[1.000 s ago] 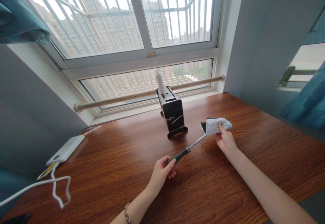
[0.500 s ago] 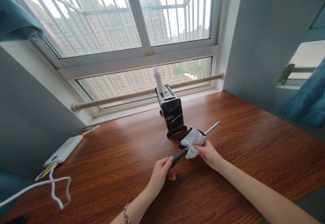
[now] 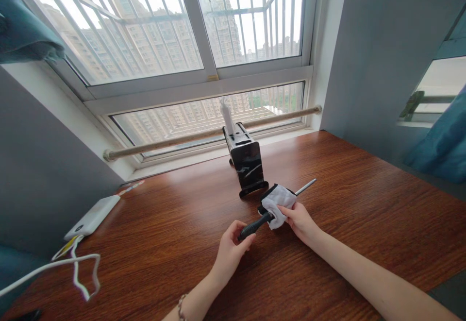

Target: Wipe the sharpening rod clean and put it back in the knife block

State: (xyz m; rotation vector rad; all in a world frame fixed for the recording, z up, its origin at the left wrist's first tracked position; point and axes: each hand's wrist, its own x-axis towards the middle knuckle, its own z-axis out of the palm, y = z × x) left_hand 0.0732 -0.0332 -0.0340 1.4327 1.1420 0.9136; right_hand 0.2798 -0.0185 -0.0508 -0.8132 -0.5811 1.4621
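A sharpening steel [image 3: 255, 227] with a dark ridged handle slants over the table, its thin metal rod pointing to the upper right. White cloth [image 3: 279, 197] with black edging is wrapped around the rod's middle and hides that stretch. My left hand [image 3: 233, 245] has its thumb and fingers closed loosely around the handle's end. My right hand [image 3: 300, 220] pinches the cloth against the rod, thumb on top; its other fingers are partly hidden. Just beyond the cloth stands a black knife block [image 3: 249, 165] with slots on top and a pale upright item [image 3: 227, 117] in it.
The brown wooden table [image 3: 174, 204] reaches to a barred window with a horizontal pipe [image 3: 182, 140] before it. At the left edge lies a white power bank [image 3: 92, 216] with a looping white cable [image 3: 78, 272]. A dark object [image 3: 31, 315] shows at bottom left.
My left hand has shifted its grip toward the handle's end, with fingers turned so more of the ridged handle shows. The steel and cloth have moved very slightly right; my right hand still pinches the cloth.
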